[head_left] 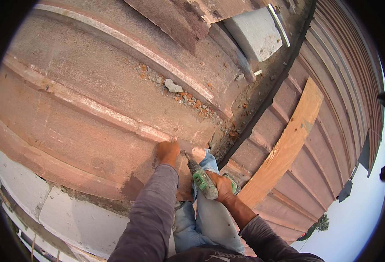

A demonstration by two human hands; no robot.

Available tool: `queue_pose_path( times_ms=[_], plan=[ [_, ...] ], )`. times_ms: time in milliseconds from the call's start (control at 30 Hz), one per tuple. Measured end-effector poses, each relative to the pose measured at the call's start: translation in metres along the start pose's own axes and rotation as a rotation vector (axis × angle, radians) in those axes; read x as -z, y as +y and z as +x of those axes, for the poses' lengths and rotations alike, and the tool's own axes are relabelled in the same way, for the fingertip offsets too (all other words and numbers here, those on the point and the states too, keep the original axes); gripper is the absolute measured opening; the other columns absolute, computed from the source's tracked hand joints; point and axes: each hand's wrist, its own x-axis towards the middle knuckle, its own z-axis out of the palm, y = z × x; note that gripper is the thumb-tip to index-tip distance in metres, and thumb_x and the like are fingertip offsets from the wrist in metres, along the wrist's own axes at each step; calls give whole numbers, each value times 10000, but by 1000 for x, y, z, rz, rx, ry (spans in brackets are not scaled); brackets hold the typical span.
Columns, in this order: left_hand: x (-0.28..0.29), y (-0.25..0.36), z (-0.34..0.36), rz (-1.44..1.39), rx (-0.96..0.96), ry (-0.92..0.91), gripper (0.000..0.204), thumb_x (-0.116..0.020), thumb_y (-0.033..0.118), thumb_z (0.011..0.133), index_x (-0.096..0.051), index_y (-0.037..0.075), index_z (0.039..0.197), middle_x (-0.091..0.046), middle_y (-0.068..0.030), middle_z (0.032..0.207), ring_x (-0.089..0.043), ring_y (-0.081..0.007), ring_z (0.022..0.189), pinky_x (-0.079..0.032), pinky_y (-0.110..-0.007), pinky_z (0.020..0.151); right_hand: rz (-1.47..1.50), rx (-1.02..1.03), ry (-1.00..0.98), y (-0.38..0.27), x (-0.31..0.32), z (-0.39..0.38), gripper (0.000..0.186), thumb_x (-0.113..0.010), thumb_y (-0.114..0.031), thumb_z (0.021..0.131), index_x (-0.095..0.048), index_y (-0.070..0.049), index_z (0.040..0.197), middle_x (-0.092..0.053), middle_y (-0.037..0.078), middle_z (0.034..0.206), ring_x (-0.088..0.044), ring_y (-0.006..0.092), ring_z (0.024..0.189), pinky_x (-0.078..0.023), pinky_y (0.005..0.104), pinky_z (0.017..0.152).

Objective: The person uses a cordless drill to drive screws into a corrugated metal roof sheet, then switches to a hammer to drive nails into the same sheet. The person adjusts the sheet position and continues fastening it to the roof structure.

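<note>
Rust-red ribbed roof sheet (92, 126), seen from above, 2 hands at work. Right hand (223, 187): fingers wrapped round the grip of a green-and-black drill (204, 183). Drill lies in front of the person's jeans (214, 214), just right of the left hand, its bit (186, 155) aimed forward and slightly left. Whether the bit tip touches metal: cannot tell.

Left hand (168, 152): at a raised rib (148, 131), fingers curled, fingertips at the rib; cannot tell if they pinch anything.

Ahead, brick and mortar rubble (192, 102) along the next rib, with 1 larger grey chunk (172, 86). Farther up, a pale block (253, 37). To the right, a dark edge strip (266, 107), then a 2nd ribbed roof (327, 131) with 1 wooden board (284, 144) lying across its ribs. Lower left: whitish blocks (79, 218) bordering the sheet.
</note>
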Motion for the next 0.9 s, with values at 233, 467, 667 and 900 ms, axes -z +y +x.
queue_pose_path(
  times_ms=[233, 467, 667, 900],
  plan=[
    [-27, -10, 25, -209, 68, -65, 605, -602, 510, 1034, -694, -62, 1206, -737, -219, 1151, -752, -323, 949, -619, -450, 828, -55, -64, 0, -22, 12, 0, 606, -746, -327, 825, -605, -140, 1384, -736, 131, 1129, -738, 362, 956, -594, 474, 795],
    [-34, -7, 15, -451, 137, -221, 751, -493, 562, 1062, -583, -144, 1303, -683, -296, 1257, -719, -363, 1132, -602, -432, 917, -167, 34, 38, -43, 8, 1, 530, -667, -237, 891, -579, -107, 1397, -670, 104, 1031, -724, 347, 868, -592, 475, 721],
    [-49, -8, 33, -433, 125, -150, 707, -427, 524, 1102, -473, -111, 1411, -674, -284, 1240, -725, -371, 1076, -630, -495, 890, -128, 1, 33, -47, 5, -5, 552, -638, -201, 908, -516, -116, 1439, -666, 125, 1019, -723, 365, 865, -588, 489, 717],
    [-32, 3, -2, -630, 193, -190, 693, -401, 498, 1120, -404, -96, 1478, -662, -300, 1290, -720, -393, 1098, -634, -520, 900, -78, 31, 69, -33, 1, -9, 583, -649, -196, 899, -477, -84, 1445, -670, 149, 1020, -723, 391, 856, -589, 495, 725]
  ],
)
